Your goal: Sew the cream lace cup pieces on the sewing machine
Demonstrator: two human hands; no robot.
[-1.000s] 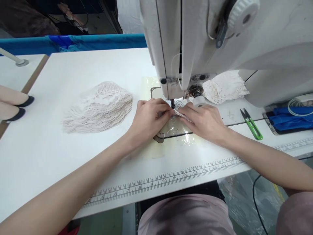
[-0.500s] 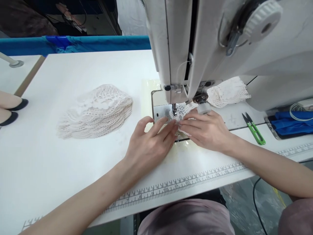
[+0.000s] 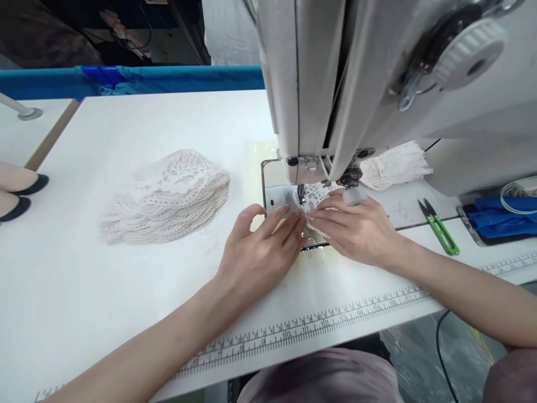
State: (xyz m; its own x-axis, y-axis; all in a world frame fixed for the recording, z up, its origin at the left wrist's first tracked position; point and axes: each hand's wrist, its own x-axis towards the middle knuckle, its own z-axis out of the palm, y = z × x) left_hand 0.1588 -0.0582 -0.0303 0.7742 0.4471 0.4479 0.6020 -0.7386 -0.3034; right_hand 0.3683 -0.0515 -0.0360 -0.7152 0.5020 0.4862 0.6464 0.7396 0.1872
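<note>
A piece of white lace (image 3: 316, 194) lies under the presser foot (image 3: 301, 193) of a sewing machine (image 3: 306, 84), on its metal needle plate (image 3: 279, 195). From the left, my left hand (image 3: 262, 243) reaches in with its fingertips closed at the lace's near edge, the thumb hidden or apart from view at the tips. My right hand (image 3: 356, 226) covers the right part of the lace, fingers together and holding it. Both sets of fingertips almost meet just in front of the foot. Between them only a narrow lace edge shows.
A stack of lace pieces (image 3: 168, 198) lies left on the white table (image 3: 104, 302). More lace (image 3: 396, 165) rests behind my right hand. Green thread snips (image 3: 439, 228) and a phone with blue cloth (image 3: 495, 218) lie right. A printed ruler (image 3: 302, 330) follows the front edge.
The view has shifted slightly, so the machine and table appear a little lower. Both hands keep nearly the same place at the lace. No clear movement of the lace shows.
</note>
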